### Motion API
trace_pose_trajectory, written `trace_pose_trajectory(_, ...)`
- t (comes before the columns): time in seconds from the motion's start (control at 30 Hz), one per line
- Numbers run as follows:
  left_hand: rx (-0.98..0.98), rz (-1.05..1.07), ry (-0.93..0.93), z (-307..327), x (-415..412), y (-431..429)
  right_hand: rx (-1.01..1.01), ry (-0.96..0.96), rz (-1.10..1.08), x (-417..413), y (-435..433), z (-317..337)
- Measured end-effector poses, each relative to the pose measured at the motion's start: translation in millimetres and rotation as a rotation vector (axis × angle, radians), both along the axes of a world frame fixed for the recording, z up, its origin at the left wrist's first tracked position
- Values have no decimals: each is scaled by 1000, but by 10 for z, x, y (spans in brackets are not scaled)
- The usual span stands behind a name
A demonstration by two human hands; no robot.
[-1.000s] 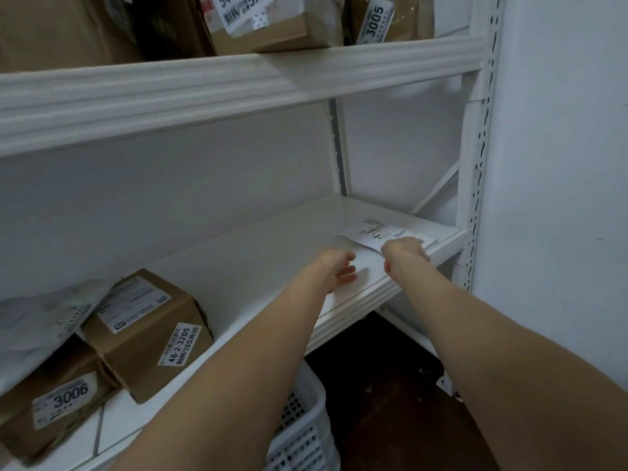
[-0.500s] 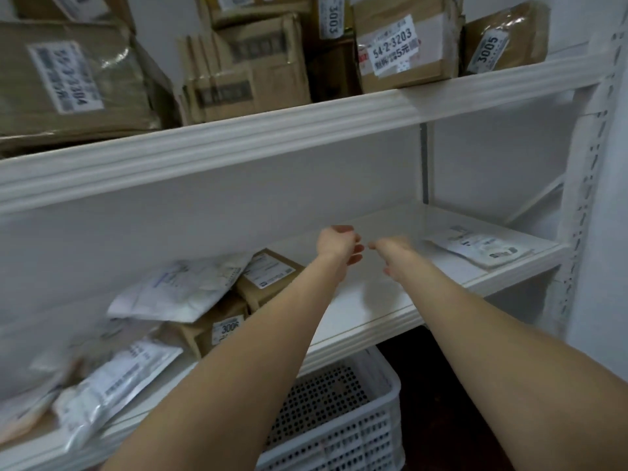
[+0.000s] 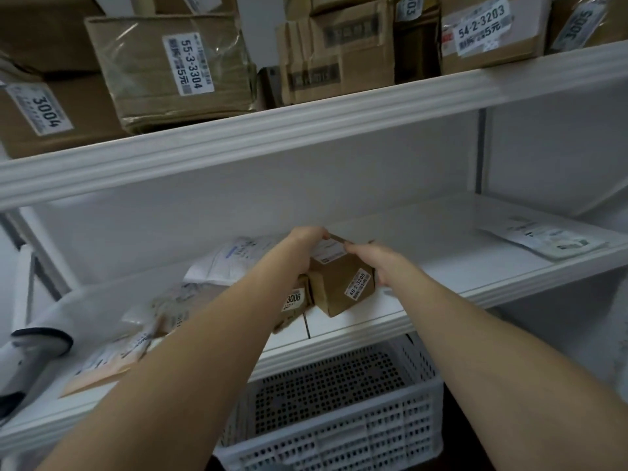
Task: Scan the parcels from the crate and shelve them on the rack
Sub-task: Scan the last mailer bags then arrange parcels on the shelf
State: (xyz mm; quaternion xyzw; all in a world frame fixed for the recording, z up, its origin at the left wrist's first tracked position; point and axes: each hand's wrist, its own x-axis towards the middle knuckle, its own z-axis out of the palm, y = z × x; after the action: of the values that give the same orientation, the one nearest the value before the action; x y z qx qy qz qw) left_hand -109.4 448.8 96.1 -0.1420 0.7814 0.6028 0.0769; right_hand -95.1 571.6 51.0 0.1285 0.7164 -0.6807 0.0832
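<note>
White mailers (image 3: 221, 266) heaped at left of middle shelf (image 3: 448, 277). Box 3006 (image 3: 295, 298) touching small box (image 3: 339, 290), marked 46-2-3205, which stands on same shelf. Left hand (image 3: 306, 239) curls over its top-left edge; right hand (image 3: 372, 263) clasps its right side. Flat mailer (image 3: 543, 240) far right. Crate (image 3: 339, 426) below shelf.

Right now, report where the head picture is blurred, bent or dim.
Head view: dim, flat light, no hard shadows; the upper shelf edge bows slightly from wide-angle distortion; the 55-3-3304 label and the 46-2-3205 box are legible; the mailers at lower left and the flat mailer at far right are smeared.
</note>
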Motion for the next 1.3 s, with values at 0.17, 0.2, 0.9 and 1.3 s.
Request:
trace_pose_trajectory(0.17, 80, -10, -36, -147, 82, -10, -11, -14, -41, -3, -23, -72)
trace_pose_trajectory(0.2, 104, -7, -31, -168, 92, 1, -20, -17, -51, -17, 0, -81)
trace_pose_trajectory(0.9, 325, -179, 65, -408, 74, 1908, -81, 173, -736, -22, 1798, -220)
trace_pose_trajectory(1.3, 360, -293, 61, -578, 14, 2608, 62, 210, -783, -151, 2379, -349)
